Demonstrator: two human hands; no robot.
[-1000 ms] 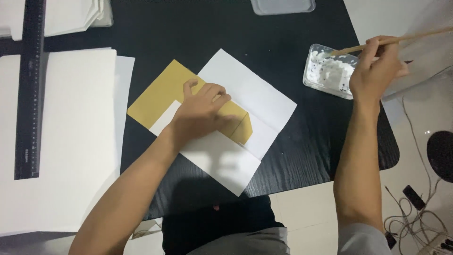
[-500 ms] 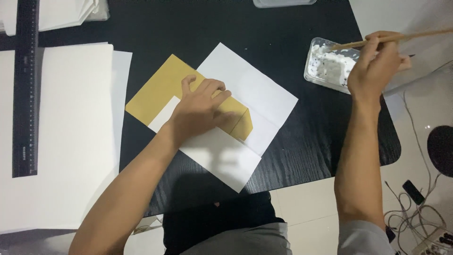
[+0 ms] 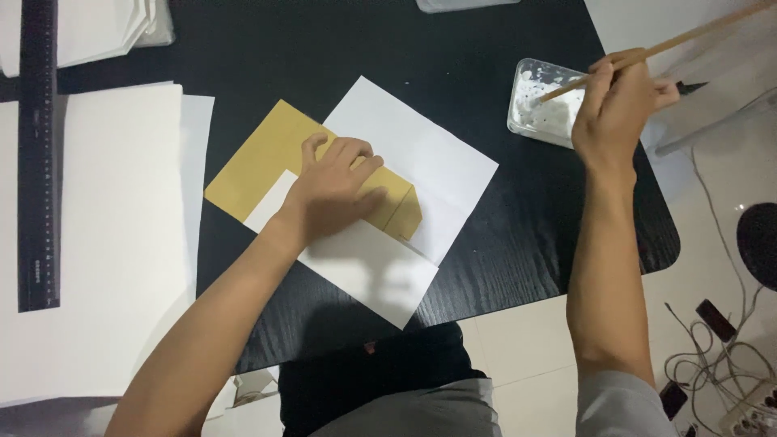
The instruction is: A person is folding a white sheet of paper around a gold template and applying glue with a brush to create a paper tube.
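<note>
1. Left hand [image 3: 332, 194] pressed flat, fingers spread, on a tan envelope [image 3: 267, 166] near the middle of the black counter [image 3: 518, 235]; grip open, nothing clasped.
2. Envelope lying slantwise across a white sheet [image 3: 405, 137], a second white piece [image 3: 364, 271] covering its lower edge and reaching toward the counter's near edge.
3. Right hand [image 3: 619, 109] raised over the counter's far right corner, grip closed around a thin wooden brush handle [image 3: 688, 36] that ran up and out past the right.
4. Brush tip dipped in a small clear tray [image 3: 538, 101] of white paste, possibly glue; hard to tell from this height.
5. Tray standing just left of the right hand, well apart from the envelope.
6. Large stack of white paper [image 3: 105, 243] spread along the counter's left edge, a black ruler [image 3: 39, 154] laid lengthwise on top of it.
7. More folded white sheets [image 3: 105, 28] piled at the far left corner.
8. Cables and a power strip [image 3: 740, 376] scattered on the pale floor beyond the counter's right edge.
</note>
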